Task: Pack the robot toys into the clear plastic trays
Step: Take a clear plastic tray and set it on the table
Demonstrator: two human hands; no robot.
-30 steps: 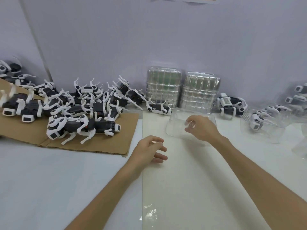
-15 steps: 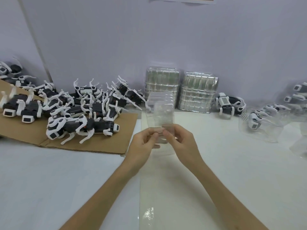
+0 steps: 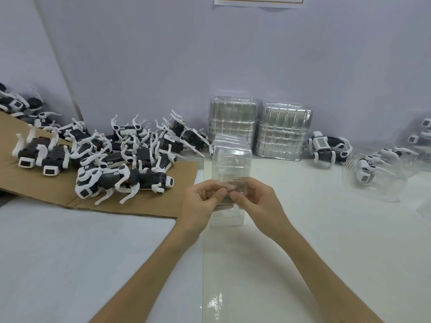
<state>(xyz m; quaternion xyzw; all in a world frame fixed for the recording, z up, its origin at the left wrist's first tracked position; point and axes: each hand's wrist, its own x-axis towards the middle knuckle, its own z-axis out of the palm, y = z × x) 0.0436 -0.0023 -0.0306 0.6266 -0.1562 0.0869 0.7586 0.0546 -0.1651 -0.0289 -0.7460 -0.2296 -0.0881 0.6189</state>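
1. The left hand (image 3: 200, 203) and the right hand (image 3: 258, 203) are close together at the middle of the table (image 3: 93, 252), thumbs almost meeting.
2. Both pinch one clear plastic tray (image 3: 232, 159) between thumb and curled fingers, gripping it about halfway along its length.
3. The tray stands on end between the hands, its upper part rising above the fingers and its lower end close to the table (whether it touches the surface cannot be told).
4. Nothing can be made out inside this tray.
5. To the left, a pile of black-and-white robot toys (image 3: 123, 159) lies tangled on a sheet of brown cardboard (image 3: 35, 185), many with their legs in the air.
6. Behind the held tray, against the wall, stand two stacks of nested trays: the left stack (image 3: 233, 120) and the right stack (image 3: 285, 131), just beside each other.
7. Right of the stacks a single robot toy (image 3: 326, 148) stands on the table, unpacked.
8. Further right, another robot toy (image 3: 370, 170) sits inside a clear tray (image 3: 384, 192), well apart from the hands.
9. More toys show at the far right edge, too blurred to describe.
10. A sheet of paper (image 3: 258, 1) hangs on the wall at the top.
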